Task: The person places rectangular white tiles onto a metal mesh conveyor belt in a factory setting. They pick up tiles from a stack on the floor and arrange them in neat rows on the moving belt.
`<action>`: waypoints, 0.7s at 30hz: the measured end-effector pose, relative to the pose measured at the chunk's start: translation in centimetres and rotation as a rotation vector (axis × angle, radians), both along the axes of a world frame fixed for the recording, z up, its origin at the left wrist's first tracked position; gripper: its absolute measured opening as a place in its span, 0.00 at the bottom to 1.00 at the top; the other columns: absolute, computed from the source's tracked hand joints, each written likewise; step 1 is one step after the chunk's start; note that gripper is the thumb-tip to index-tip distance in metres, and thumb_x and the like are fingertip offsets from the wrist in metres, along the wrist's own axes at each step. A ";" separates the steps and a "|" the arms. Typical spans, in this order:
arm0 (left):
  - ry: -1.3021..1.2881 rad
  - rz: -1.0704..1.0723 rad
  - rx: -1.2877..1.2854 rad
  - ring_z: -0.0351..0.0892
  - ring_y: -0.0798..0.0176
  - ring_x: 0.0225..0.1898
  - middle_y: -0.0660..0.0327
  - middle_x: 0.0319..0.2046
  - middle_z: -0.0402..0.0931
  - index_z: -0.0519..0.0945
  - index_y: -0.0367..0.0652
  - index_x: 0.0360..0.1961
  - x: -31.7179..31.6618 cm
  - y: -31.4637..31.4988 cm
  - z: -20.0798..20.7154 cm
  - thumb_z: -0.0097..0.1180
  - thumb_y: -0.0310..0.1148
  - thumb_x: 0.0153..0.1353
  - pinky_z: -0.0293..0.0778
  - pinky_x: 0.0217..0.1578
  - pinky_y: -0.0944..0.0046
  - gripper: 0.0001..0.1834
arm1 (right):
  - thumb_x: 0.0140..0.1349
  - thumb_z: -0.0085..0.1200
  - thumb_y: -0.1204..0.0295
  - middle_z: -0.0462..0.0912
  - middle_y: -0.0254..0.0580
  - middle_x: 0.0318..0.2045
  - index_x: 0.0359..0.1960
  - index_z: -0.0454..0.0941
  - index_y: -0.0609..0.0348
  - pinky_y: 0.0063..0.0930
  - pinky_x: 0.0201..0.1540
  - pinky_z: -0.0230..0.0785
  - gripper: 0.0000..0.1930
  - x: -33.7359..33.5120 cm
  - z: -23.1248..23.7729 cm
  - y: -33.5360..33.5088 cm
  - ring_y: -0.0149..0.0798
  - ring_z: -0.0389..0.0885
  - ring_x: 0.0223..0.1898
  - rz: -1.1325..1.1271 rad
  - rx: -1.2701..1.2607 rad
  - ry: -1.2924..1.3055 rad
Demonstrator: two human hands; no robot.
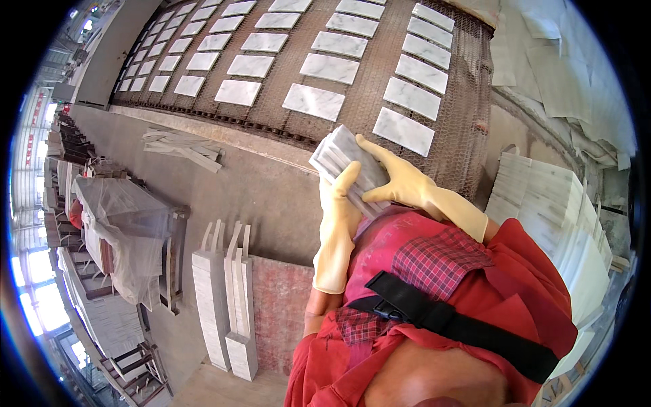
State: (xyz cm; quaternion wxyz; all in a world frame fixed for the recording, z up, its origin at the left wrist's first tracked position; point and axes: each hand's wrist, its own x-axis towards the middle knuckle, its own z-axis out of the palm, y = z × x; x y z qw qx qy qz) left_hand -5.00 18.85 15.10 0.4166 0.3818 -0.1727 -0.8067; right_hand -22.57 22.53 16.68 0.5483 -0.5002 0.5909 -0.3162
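Note:
A small stack of grey-white marble tiles [363, 166] is held tilted in front of my body, over the near edge of the mesh conveyor [468, 129]. My left hand [337, 203], in a pale yellow rubber glove, supports the stack from the left, its thumb along the side. On the right, my right hand [403, 178], gloved the same way, spans the top tile with thumb and fingers. Just beyond the stack lie two loose tiles, a white marble tile [404, 130] and another marble tile [314, 102]. Several more lie in spaced rows across the mesh.
Stacked pale slabs [542, 210] stand close on my right. To my left are long stacks of narrow pale strips [211, 305] beside a reddish board [281, 312]. Loose strips [183, 147] lie on the floor by the conveyor; a plastic-covered pile [125, 217] stands farther left.

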 end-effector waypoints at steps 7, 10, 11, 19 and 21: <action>-0.017 0.013 -0.030 0.81 0.48 0.65 0.53 0.65 0.80 0.73 0.44 0.75 0.1 0.0 -0.5 0.69 0.28 0.65 0.77 0.66 0.43 0.36 | 0.49 0.80 0.71 0.69 0.56 0.80 0.87 0.56 0.49 0.41 0.82 0.59 0.62 -0.1 -0.5 0.4 0.51 0.68 0.80 -0.041 -0.070 -0.008; -0.051 -0.031 -0.009 0.80 0.46 0.66 0.52 0.68 0.79 0.72 0.44 0.76 0.0 -0.1 -0.7 0.67 0.29 0.67 0.76 0.67 0.43 0.36 | 0.49 0.81 0.71 0.71 0.56 0.79 0.87 0.57 0.49 0.41 0.81 0.61 0.61 -0.7 -1.0 0.8 0.51 0.69 0.79 -0.067 -0.084 0.016; -0.045 -0.048 -0.002 0.80 0.46 0.67 0.51 0.69 0.79 0.72 0.42 0.76 -0.1 -0.1 -0.9 0.66 0.30 0.68 0.76 0.68 0.43 0.35 | 0.49 0.81 0.71 0.71 0.56 0.79 0.86 0.58 0.49 0.42 0.81 0.61 0.61 -1.1 -1.2 0.9 0.51 0.69 0.79 -0.079 -0.078 0.011; 0.079 -0.134 -0.058 0.73 0.36 0.74 0.40 0.76 0.71 0.64 0.29 0.80 0.4 -0.5 -1.7 0.57 0.39 0.74 0.66 0.77 0.34 0.39 | 0.47 0.80 0.71 0.75 0.55 0.76 0.83 0.64 0.48 0.42 0.79 0.65 0.57 -6.1 -3.4 4.4 0.52 0.72 0.77 -0.305 0.039 -0.014; 0.125 -0.151 -0.011 0.71 0.33 0.74 0.35 0.75 0.69 0.62 0.35 0.82 1.9 -1.1 -2.7 0.68 0.41 0.65 0.63 0.78 0.32 0.48 | 0.46 0.79 0.72 0.77 0.53 0.75 0.82 0.66 0.48 0.40 0.78 0.66 0.56 -8.4 -4.2 6.0 0.50 0.75 0.75 -0.392 0.079 -0.008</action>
